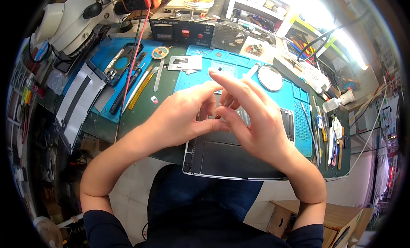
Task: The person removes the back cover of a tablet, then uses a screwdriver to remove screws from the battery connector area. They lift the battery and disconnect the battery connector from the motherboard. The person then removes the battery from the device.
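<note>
Both my hands meet above an opened tablet-like device [239, 156] with a dark inside and a thin metal frame. In my right hand [258, 120], closed, is a slender stick-shaped tool [253, 70]; its pale end shows past the index finger, and a brownish part shows between the fingers. My left hand [177, 113] is close beside it, fingers curled and thumb reaching to the right thumb. What the left fingers hold, if anything, is hidden. Beneath the device's far part lies a blue work mat [302, 137].
Left are a white panel [81, 100], a screwdriver [124, 92] and a solder spool [159, 52]. A round dish [270, 78] lies behind my right hand. Tweezers and brushes [329, 141] line the right edge. A microscope [64, 24] and a control box [183, 32] stand behind.
</note>
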{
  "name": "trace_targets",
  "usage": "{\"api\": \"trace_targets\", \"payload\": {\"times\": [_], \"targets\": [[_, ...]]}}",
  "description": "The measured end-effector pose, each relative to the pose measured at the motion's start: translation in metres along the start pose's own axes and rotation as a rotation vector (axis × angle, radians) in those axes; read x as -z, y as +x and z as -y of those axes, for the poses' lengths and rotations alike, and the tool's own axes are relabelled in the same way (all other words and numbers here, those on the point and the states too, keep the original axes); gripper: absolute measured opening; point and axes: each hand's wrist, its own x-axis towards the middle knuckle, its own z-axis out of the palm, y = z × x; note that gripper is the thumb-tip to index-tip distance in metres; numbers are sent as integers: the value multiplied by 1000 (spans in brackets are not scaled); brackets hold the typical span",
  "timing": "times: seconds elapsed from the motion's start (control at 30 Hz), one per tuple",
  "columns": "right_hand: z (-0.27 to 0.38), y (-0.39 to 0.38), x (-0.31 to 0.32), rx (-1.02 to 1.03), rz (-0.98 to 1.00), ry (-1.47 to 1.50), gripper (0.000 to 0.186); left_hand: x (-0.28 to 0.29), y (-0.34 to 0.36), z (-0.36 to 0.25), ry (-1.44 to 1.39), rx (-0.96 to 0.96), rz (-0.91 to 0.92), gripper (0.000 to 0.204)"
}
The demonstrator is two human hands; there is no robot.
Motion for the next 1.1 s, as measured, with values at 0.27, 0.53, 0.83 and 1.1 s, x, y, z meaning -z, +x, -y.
{"api": "trace_targets", "payload": {"times": [0.27,0.53,0.83,1.1], "targets": [[-7,0,8,23,-201,40,59,1,5,17,248,-148,-53,17],[-16,-4,0,-74,-156,271,59,2,72,47,485,-245,-199,13],[-11,-7,-11,-60,-52,258,58,-4,83,64,411,-304,-244,19],[-8,-5,-13,-55,-20,179,54,27,34,17,257,-15,-47,22]]}}
